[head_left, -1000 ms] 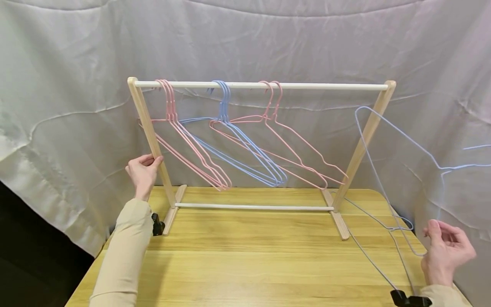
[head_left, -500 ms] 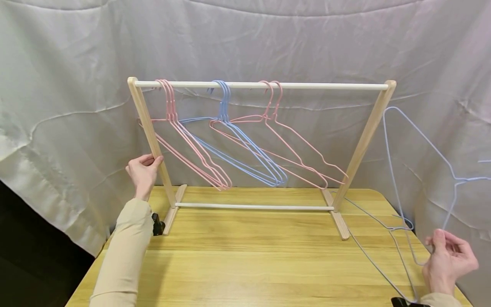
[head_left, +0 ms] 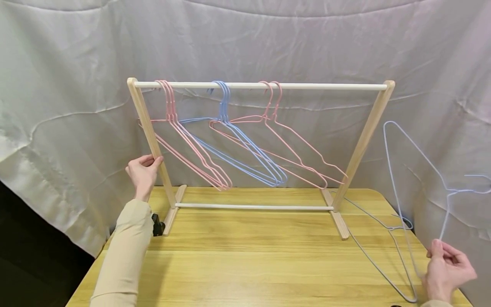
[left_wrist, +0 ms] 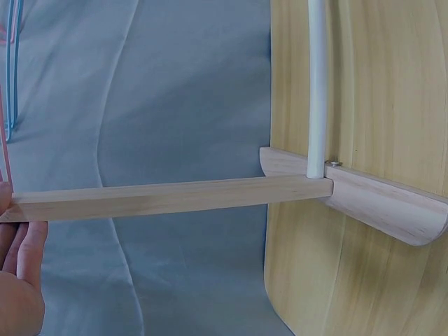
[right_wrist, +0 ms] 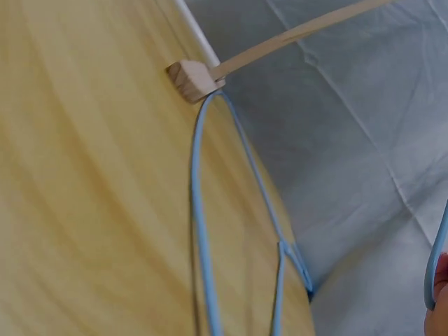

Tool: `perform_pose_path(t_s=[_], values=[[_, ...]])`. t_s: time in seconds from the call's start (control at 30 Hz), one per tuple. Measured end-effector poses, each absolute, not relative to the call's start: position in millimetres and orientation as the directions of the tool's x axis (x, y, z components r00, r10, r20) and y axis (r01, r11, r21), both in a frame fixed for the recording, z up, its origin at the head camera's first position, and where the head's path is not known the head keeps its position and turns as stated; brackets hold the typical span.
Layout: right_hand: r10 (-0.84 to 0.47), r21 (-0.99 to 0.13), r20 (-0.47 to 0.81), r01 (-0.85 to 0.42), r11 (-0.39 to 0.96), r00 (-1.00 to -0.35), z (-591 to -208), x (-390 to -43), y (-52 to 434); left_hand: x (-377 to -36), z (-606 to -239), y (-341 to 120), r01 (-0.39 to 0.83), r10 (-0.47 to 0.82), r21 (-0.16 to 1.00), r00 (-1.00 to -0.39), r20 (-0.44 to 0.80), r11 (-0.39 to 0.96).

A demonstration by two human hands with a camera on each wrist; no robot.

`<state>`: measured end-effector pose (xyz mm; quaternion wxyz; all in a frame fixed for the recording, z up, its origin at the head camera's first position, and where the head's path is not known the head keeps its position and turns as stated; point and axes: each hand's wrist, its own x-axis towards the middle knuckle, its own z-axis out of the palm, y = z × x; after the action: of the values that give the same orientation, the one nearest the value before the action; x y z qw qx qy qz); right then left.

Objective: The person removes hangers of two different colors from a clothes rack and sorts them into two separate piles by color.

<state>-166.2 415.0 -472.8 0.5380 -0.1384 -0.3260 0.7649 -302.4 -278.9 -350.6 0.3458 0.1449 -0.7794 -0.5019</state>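
Observation:
My left hand [head_left: 142, 172] pinches the left wooden upright [head_left: 142, 115] of a hanger rack between thumb and fingers; the left wrist view shows the fingers [left_wrist: 29, 255] under that post. At far right my right hand [head_left: 446, 268] holds a light blue wire hanger [head_left: 460, 190] by one end, its hook pointing right. Only a sliver of this hand [right_wrist: 439, 318] appears in the right wrist view. A second blue hanger [head_left: 399, 228] lies on the table beside the rack's right foot. On the white rail [head_left: 326, 86] hang pink hangers [head_left: 171, 115], blue hangers [head_left: 224, 115] and two more pink hangers [head_left: 275, 102].
The rack's right upright [head_left: 364, 140] and foot [head_left: 339, 224] stand close to the lying hanger. A lower white bar [head_left: 253, 207] joins the feet near the table's back edge. Grey curtain [head_left: 307, 47] surrounds the wooden table [head_left: 245, 264].
My right hand has moved slightly down with the blue hanger, which has swung to the right, away from the rack's right upright. My left hand stays on the left upright.

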Motion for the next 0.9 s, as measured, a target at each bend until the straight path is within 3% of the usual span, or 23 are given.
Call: perform_pose_path(t_s=[0.13, 0.37, 0.6, 0.9], values=[[0.915, -0.749, 0.13, -0.642, -0.162, -0.382, -480.9, -162.0, 416.1, -302.2, -350.5, -279.0, 0.116, -0.579, 0.888, -0.72, 0.383, 0.444], [0.908, -0.936, 0.11, -0.349, -0.041, -0.404, -498.5, -152.9, 419.4, -303.7, -350.8, -279.4, 0.149, -0.573, 0.883, -0.711, 0.408, 0.445], [0.89, -0.986, 0.11, -0.159, 0.043, -0.443, -511.1, -150.6, 420.6, -304.5, -351.7, -279.4, 0.143, -0.573, 0.883, -0.712, 0.406, 0.447], [0.836, -0.997, 0.075, -0.011, 0.082, -0.543, -517.8, -151.9, 418.9, -303.4, -350.1, -278.7, 0.141, -0.578, 0.891, -0.715, 0.393, 0.431]])
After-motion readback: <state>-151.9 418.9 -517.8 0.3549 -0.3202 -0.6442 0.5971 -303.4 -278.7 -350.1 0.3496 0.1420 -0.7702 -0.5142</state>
